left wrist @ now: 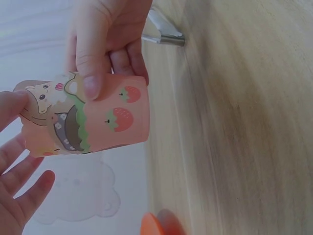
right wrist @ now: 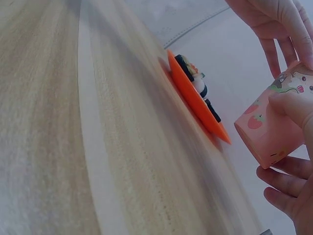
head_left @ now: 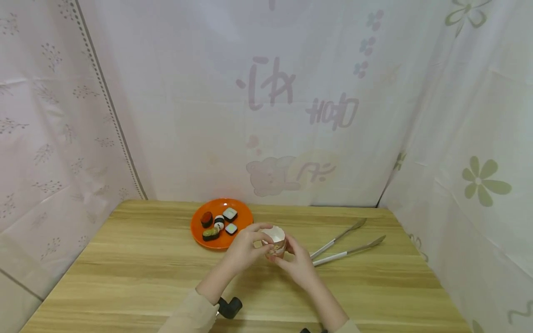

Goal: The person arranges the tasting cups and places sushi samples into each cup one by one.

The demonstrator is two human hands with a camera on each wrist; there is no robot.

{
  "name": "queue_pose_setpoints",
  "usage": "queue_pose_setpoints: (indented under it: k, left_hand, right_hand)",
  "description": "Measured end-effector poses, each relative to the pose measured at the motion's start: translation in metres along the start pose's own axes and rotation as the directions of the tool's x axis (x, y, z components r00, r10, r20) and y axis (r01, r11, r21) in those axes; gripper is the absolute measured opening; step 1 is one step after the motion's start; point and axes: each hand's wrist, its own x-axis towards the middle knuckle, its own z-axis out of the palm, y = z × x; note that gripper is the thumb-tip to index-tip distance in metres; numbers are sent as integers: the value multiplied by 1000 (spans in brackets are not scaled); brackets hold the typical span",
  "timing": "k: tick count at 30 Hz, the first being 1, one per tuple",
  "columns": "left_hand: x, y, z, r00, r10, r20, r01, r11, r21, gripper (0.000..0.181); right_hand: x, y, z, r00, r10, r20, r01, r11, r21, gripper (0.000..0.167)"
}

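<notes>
Both hands hold a pink paper cup (head_left: 275,247) above the table; in the left wrist view the printed cup (left wrist: 117,117) shows strawberries and a cartoon face. The left hand (head_left: 245,249) pinches its upper part near the rim. Lower down, the right hand (head_left: 299,263) grips the cup's side with thumb and fingers. The right wrist view shows the cup (right wrist: 274,127) tilted, its base off the table.
An orange plate (head_left: 243,212) with several sushi pieces stands at the back, left of the hands. Two utensils with white handles (head_left: 331,258) lie to the right. A black object (head_left: 230,307) is beside the left sleeve. Curtains hang behind the table.
</notes>
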Motion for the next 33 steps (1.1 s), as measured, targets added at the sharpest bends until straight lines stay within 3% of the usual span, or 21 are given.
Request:
queue_pose_setpoints:
  k: [11,18,33]
  left_hand:
    - [0,-3,-2,998,26,-48,-26,1000,-8,5]
    - [1,-3,-7,997,-7,-79,5,1000,-22,6]
    - [3,-12,-12,991,0,-137,1,1000,4,4]
  right_hand:
    - [-3,7,1,1000,19,-7,-19,1000,-7,65]
    - [-7,9,-1,998,60,4,-59,998,-13,63]
    - [-9,9,-4,997,71,-24,-71,997,-12,66]
